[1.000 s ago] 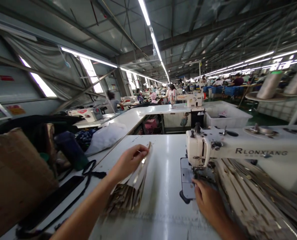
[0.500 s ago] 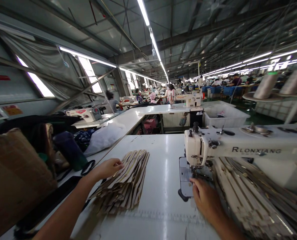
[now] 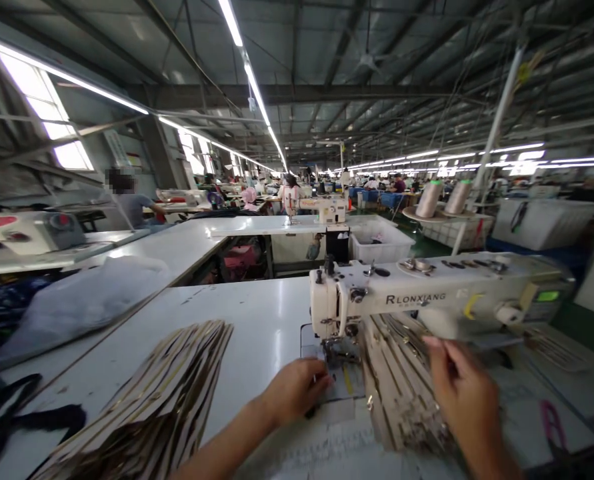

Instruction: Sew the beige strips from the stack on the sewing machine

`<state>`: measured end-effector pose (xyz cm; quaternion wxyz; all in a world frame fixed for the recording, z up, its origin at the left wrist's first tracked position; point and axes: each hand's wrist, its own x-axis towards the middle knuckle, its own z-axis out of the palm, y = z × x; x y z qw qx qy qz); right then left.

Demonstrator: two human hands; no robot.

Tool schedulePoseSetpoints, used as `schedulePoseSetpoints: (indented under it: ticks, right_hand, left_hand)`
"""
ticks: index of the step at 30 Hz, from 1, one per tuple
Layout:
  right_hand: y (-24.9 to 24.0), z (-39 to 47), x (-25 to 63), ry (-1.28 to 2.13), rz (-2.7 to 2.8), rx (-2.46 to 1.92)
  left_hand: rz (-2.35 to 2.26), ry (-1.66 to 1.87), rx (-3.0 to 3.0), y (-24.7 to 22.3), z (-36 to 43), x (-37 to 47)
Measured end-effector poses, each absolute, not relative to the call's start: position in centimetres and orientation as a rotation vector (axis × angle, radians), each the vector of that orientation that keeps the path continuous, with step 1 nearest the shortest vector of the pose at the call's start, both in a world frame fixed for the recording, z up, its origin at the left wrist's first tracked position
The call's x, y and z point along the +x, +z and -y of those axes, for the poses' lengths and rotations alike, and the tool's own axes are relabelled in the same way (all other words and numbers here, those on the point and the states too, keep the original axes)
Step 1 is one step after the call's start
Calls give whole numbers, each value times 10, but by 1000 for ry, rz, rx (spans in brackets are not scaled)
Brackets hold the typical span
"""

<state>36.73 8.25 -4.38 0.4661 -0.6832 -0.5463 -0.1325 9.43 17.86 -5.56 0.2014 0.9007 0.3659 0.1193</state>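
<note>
Your left hand: by sewing machine, grip unclear
Your right hand: beside strips beneath it, grip unclear

1. Two bare hands of the wearer: a left hand and a right hand.
2. Two piles of beige strips, a left pile and a right pile; their strips overlap too closely to count.
3. Three nearer sewing machines: a lettered machine, a left-edge machine, a machine ahead.
4. Two thread cones.
5. One pink-handled tool.
6. Several co-workers, mostly too small to count.
</note>
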Motion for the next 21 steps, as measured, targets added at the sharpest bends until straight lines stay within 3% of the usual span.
schedulePoseSetpoints:
  ticks: [3, 6, 9, 21]
  right_hand:
    - [-66, -84, 445, -111, 1297, -2078]
    - [-100, -86, 488, 262, 1411, -2051]
    - [-120, -87, 499, 389, 1421, -2034]
    - [-99, -83, 494, -25, 1459, -2129]
  left_hand:
    - [-1015, 409, 2485, -78, -179, 99]
    - [-997, 440, 2459, -84, -177, 95]
    - [-937, 444, 2440, -83, -176, 90]
    - [-885, 478, 2439, -85, -178, 87]
